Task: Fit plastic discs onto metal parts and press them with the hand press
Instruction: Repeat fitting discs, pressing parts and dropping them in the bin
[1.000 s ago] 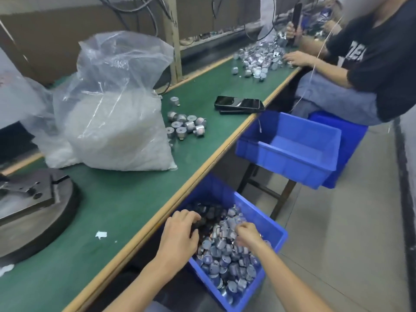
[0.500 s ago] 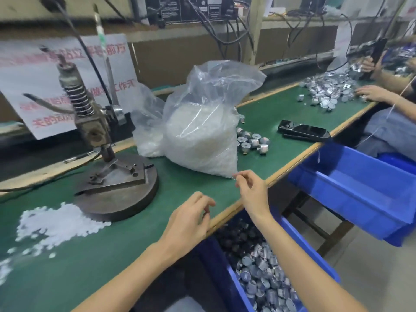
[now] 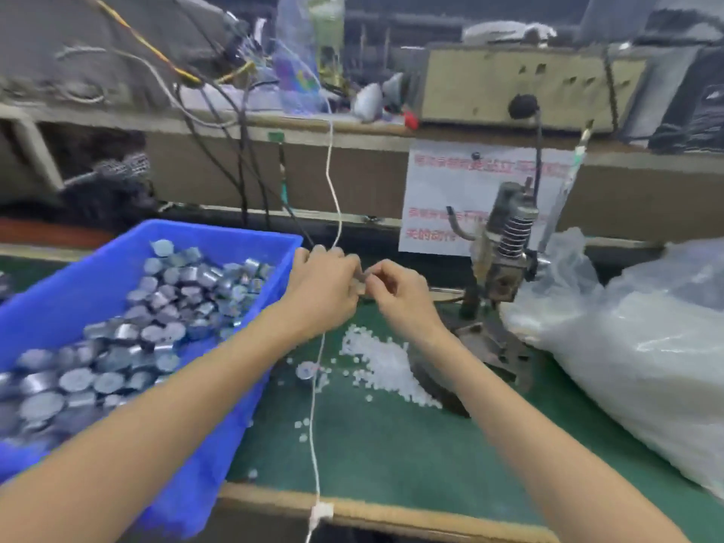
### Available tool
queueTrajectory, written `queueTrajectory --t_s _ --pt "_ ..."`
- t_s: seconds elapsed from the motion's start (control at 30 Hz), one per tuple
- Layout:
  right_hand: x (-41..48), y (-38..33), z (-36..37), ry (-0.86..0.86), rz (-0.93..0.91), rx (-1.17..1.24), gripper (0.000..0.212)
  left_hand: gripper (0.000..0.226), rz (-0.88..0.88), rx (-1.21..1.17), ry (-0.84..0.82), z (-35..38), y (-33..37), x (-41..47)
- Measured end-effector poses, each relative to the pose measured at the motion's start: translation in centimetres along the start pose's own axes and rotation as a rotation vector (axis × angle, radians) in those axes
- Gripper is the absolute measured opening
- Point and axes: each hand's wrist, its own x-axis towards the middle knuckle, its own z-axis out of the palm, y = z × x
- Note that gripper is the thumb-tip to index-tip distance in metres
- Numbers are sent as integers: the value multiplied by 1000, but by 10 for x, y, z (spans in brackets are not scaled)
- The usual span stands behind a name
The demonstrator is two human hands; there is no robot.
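A small factory assembly workshop: a green-matted workbench [image 3: 391, 444] carries a hand press [image 3: 505, 244] near its back edge, a blue bin [image 3: 219, 233] of metal parts [image 3: 156, 327] at its left side, and tangled cables [image 3: 242, 178] behind.

Left flank: blue bin [image 3: 219, 237] heaped with metal parts [image 3: 156, 319]; no way through at mat level. Right flank: bulging plastic bag [image 3: 646, 346], crowding up beside the hand press [image 3: 505, 252]. Between them we note a lane of bare green mat [image 3: 391, 444] running in from the front edge. A white cord [image 3: 313, 405] hangs down its left side. Loose plastic discs [image 3: 376, 358] strew the far end, touching the press base [image 3: 489, 346]. Our left hand [image 3: 325, 284] and right hand [image 3: 403, 295], pinching a small grey piece [image 3: 358, 286], fill the air above them.
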Motion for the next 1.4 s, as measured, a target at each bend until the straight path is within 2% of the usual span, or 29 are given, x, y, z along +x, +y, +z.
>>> queueTrajectory --t_s 0.13,0.23,0.37,0.43,0.5,0.63,0.7,0.8,0.87,0.97,1.1,1.17,1.23,1.27,1.33,1.4 --pt "47 -44 66 -194 -142 -84 12 22 -153 131 -50 -20 -71 -9" --pt "65 -64 110 -376 -204 -130 13 23 -265 150 -159 -22 -124 -26" --pt "80 -75 160 -691 -255 -353 20 30 -357 184 -478 -7 -185 -53" --pt "87 -76 180 -836 -195 -441 23 39 -409 193 -666 4 -207 -65" --pt "93 -76 192 -928 -138 -504 25 41 -404 211 -776 13 -217 -71" --pt "98 -77 216 -996 -121 -562 22 34 -363 118 -807 34 -225 -71" --pt "97 -73 226 -1007 -124 -582 30 33 -391 125 -781 46 -225 -68" --pt "98 -66 235 -1073 -75 -599 20 35 -470 147 -706 58 -221 -66" --pt "100 -63 234 -1073 -53 -561 17 30 -531 82 -637 60 -221 -67" --pt "100 -60 231 -1030 -40 -511 21 20 -605 -142 -476 53 -224 -63" --pt "99 -67 221 -949 -42 -323 15 16 -821 -627 -135 24 -212 -49" --pt "96 -72 208 -822 -51 -156 16 21 -930 -968 9 7 -200 -45" --pt "93 -74 189 -624 -94 -80 22 22 -920 -1331 94 -10 -182 -44" --pt "89 -73 176 -529 -102 -34 23 23 -882 -1435 120 -17 -171 -43" --pt "78 -68 145 -377 -109 95 15 19 -791 -1442 122 -26 -142 -39" --pt "60 -60 113 -291 -72 221 13 11 -696 -1316 68 -28 -109 -35"
